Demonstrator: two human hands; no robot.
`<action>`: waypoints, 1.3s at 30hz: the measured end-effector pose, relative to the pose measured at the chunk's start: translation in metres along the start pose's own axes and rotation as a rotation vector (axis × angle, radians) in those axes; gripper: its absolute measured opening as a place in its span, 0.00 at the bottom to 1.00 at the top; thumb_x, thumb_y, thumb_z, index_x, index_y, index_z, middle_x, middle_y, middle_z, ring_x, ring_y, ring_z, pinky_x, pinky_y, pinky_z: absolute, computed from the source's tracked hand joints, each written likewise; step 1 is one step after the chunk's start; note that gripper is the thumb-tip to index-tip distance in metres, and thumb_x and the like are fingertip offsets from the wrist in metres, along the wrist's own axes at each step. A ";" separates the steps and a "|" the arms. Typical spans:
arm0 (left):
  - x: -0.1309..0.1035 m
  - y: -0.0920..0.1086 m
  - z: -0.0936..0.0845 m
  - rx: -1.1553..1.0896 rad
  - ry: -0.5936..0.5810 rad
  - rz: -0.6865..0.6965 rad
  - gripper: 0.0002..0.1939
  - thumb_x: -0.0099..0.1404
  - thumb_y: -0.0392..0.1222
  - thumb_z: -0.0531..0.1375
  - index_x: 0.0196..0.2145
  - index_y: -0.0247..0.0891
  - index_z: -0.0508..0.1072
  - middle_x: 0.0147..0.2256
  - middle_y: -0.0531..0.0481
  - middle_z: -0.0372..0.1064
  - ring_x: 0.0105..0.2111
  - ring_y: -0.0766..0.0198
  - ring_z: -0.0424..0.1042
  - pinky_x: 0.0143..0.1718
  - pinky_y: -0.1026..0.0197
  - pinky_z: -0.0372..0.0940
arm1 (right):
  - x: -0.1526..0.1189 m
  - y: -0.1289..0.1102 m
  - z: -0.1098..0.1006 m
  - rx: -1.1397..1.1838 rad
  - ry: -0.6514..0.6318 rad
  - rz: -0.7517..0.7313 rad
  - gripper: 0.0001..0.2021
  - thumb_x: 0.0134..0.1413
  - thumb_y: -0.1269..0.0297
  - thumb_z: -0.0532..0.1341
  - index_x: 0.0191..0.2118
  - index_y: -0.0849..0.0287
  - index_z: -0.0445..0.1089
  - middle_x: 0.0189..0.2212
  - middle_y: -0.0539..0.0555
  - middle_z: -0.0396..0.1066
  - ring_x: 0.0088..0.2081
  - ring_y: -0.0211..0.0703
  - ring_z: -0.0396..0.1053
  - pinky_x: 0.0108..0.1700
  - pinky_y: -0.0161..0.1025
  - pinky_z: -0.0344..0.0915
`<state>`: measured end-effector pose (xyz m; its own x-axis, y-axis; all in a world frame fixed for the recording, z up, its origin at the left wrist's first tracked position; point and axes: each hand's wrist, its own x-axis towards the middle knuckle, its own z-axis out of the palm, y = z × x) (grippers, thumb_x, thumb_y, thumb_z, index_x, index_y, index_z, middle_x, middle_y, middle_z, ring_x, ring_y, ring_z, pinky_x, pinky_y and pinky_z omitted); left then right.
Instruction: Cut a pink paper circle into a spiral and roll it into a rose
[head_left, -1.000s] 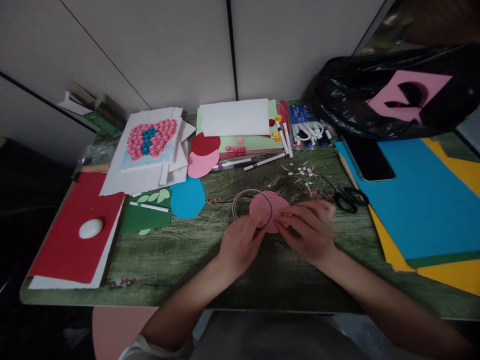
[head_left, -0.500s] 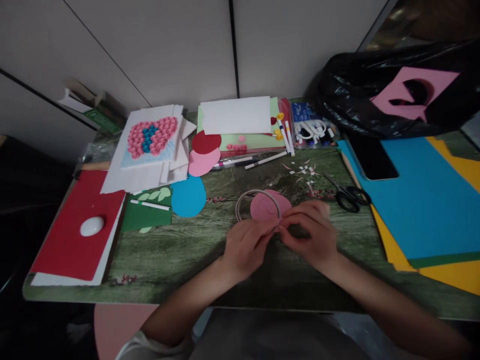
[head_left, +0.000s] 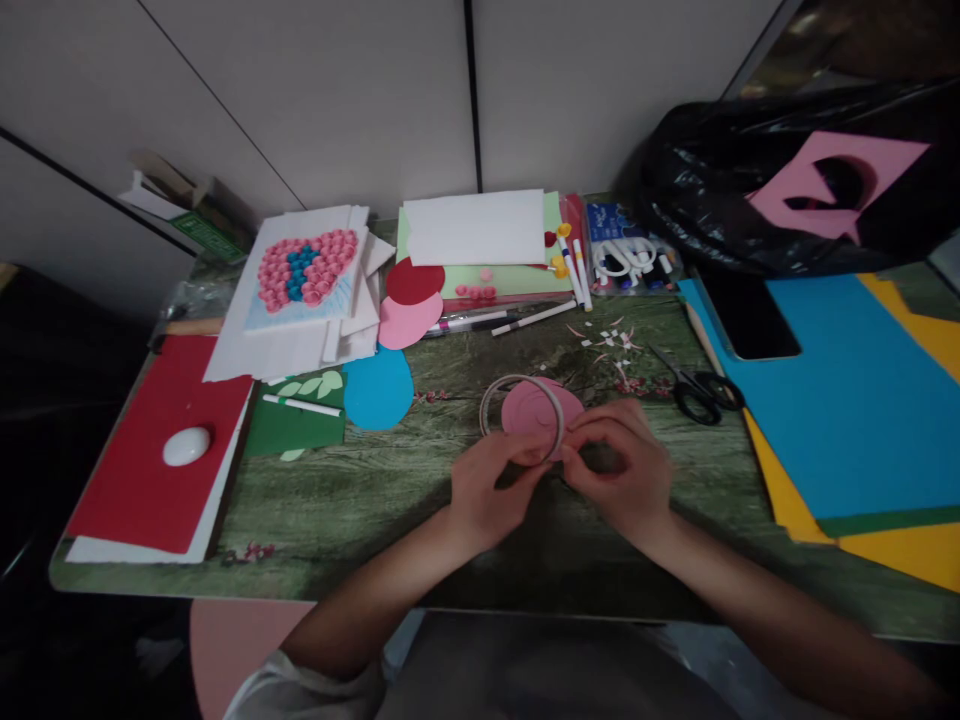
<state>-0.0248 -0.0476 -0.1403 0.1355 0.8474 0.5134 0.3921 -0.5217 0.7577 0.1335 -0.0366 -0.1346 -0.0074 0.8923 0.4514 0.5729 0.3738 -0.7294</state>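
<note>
A roll of tape [head_left: 559, 410], seen as a pale ring, stands tilted over a pink paper disc [head_left: 521, 405] with curved lines near the middle of the table. My left hand [head_left: 491, 485] is closed on the near side of the ring, its fingertips beside the disc's lower edge. Just right of it, my right hand [head_left: 622, 460] is pinched, thumb and forefinger meeting close to the ring's right side. What lies between those fingertips is too small to make out. Black scissors [head_left: 697, 392] lie to the right of my right hand.
Blue sheets [head_left: 862, 420], yellow sheets [head_left: 900, 545] and a phone [head_left: 752, 316] lie right. Behind is a black bag [head_left: 697, 180]. Left are red paper [head_left: 142, 480], a white oval object [head_left: 186, 446], a pink-and-blue flower picture [head_left: 307, 270] and a blue disc [head_left: 379, 390]. Paper scraps [head_left: 611, 340] lie behind my hands.
The ring has shifted slightly right over the pink disc. My left thumb and fingers are bent more widely apart, and my right hand has moved slightly. The whole view has shifted a little.
</note>
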 end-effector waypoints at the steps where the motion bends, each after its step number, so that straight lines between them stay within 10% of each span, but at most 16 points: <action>1: -0.002 0.002 0.001 -0.014 0.001 0.004 0.13 0.54 0.33 0.65 0.38 0.38 0.71 0.26 0.54 0.74 0.26 0.70 0.73 0.31 0.66 0.69 | 0.002 0.004 -0.001 -0.007 0.004 0.019 0.05 0.45 0.72 0.63 0.26 0.55 0.68 0.28 0.50 0.70 0.34 0.43 0.66 0.39 0.44 0.62; 5: 0.001 -0.001 -0.003 -0.031 -0.004 0.011 0.14 0.55 0.33 0.65 0.40 0.40 0.70 0.27 0.55 0.74 0.27 0.69 0.73 0.32 0.66 0.69 | 0.017 0.026 -0.012 -0.057 0.122 0.153 0.03 0.48 0.69 0.62 0.27 0.56 0.69 0.30 0.52 0.70 0.38 0.45 0.67 0.44 0.46 0.61; 8: 0.017 -0.024 -0.016 0.152 0.057 -0.136 0.14 0.57 0.34 0.63 0.43 0.40 0.70 0.29 0.53 0.73 0.29 0.68 0.73 0.35 0.64 0.69 | 0.025 0.037 -0.020 0.127 -0.014 0.250 0.02 0.50 0.66 0.62 0.28 0.55 0.70 0.34 0.52 0.70 0.39 0.44 0.67 0.42 0.44 0.63; 15: 0.043 -0.073 -0.048 0.674 -0.199 -0.187 0.11 0.63 0.34 0.55 0.43 0.36 0.71 0.37 0.44 0.71 0.38 0.58 0.70 0.39 0.56 0.66 | 0.025 0.044 -0.022 0.464 -0.274 0.446 0.04 0.51 0.63 0.62 0.34 0.51 0.73 0.38 0.51 0.69 0.44 0.44 0.67 0.44 0.41 0.62; 21: 0.033 -0.051 -0.034 0.817 -0.278 -0.084 0.15 0.64 0.36 0.54 0.48 0.35 0.68 0.51 0.37 0.64 0.50 0.48 0.63 0.46 0.47 0.61 | 0.028 0.040 -0.025 0.683 -0.465 0.813 0.08 0.52 0.62 0.59 0.38 0.56 0.71 0.24 0.48 0.67 0.23 0.34 0.62 0.24 0.32 0.58; 25: 0.020 -0.030 -0.017 0.617 -0.557 0.084 0.12 0.64 0.33 0.52 0.44 0.35 0.69 0.47 0.42 0.67 0.47 0.55 0.65 0.45 0.53 0.62 | 0.028 0.036 -0.023 0.736 -0.604 0.963 0.12 0.53 0.65 0.57 0.44 0.59 0.68 0.14 0.43 0.58 0.14 0.29 0.49 0.14 0.28 0.43; 39: 0.007 -0.019 0.002 0.693 -0.731 0.054 0.19 0.64 0.36 0.51 0.53 0.33 0.63 0.49 0.40 0.65 0.48 0.51 0.63 0.44 0.50 0.61 | 0.023 0.039 -0.012 0.641 -0.806 1.023 0.19 0.53 0.65 0.53 0.52 0.53 0.63 0.13 0.39 0.51 0.12 0.30 0.45 0.11 0.26 0.52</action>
<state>-0.0296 -0.0319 -0.1517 0.6021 0.7983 -0.0086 0.7799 -0.5858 0.2203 0.1656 -0.0049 -0.1466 -0.4017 0.6496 -0.6455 0.1534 -0.6472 -0.7467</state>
